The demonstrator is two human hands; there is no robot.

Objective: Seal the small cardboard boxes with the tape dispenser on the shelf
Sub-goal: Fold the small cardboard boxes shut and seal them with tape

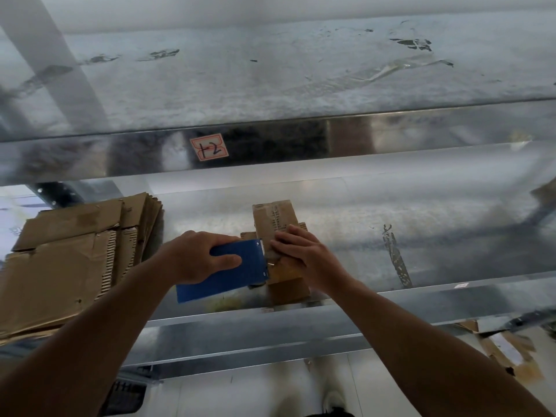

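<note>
A small brown cardboard box [275, 218] stands on the metal shelf [391, 236], its top seam covered with clear tape. My left hand [198, 254] grips the blue tape dispenser [231, 273], whose front edge touches the box's near end. My right hand [304, 251] presses down on the box with its fingers spread over the near top. Another cardboard piece [288, 284] lies under and in front of the box, partly hidden by my right hand.
A stack of flattened cardboard sheets [69, 254] fills the shelf's left side. An upper shelf [270, 70] with a label marked 12 [209, 147] hangs overhead. Torn cardboard [505, 350] lies on the floor at the lower right.
</note>
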